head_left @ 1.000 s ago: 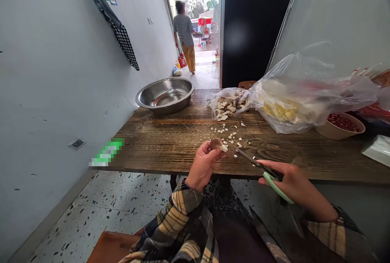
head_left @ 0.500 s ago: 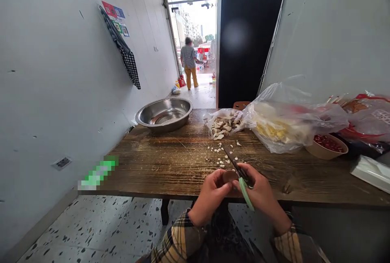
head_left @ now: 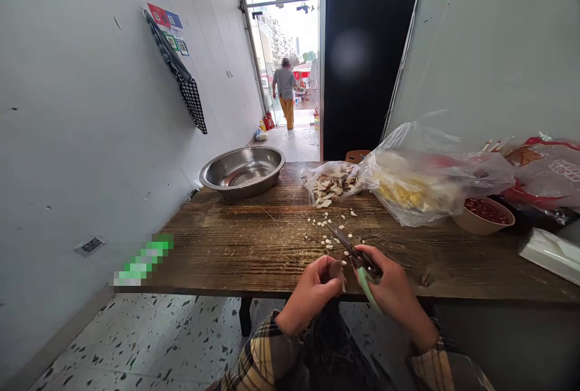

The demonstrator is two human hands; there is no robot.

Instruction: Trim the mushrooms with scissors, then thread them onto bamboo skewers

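Note:
Near the table's front edge, my left hand (head_left: 316,285) pinches a brownish piece of mushroom (head_left: 336,270) between thumb and fingers. My right hand (head_left: 389,282) is closed around a pair of scissors (head_left: 369,288) with green handles, and the dark blades point forward and left over the table. The two hands are a little apart. Small white bits (head_left: 327,241) lie scattered on the wood beyond my fingers. Behind them, sliced mushrooms (head_left: 333,190) fill a clear plastic bag whose mouth faces me.
A wide steel basin (head_left: 242,173) stands at the table's far left. On the right are a plastic bag with yellow food (head_left: 408,188), a bowl of red pieces (head_left: 484,214) and a white box (head_left: 550,255). Through the doorway, a person (head_left: 285,92) walks outside.
My hands have drawn slightly apart, with the mushroom piece staying in the left and the scissors in the right. The person at the doorway has stepped farther off.

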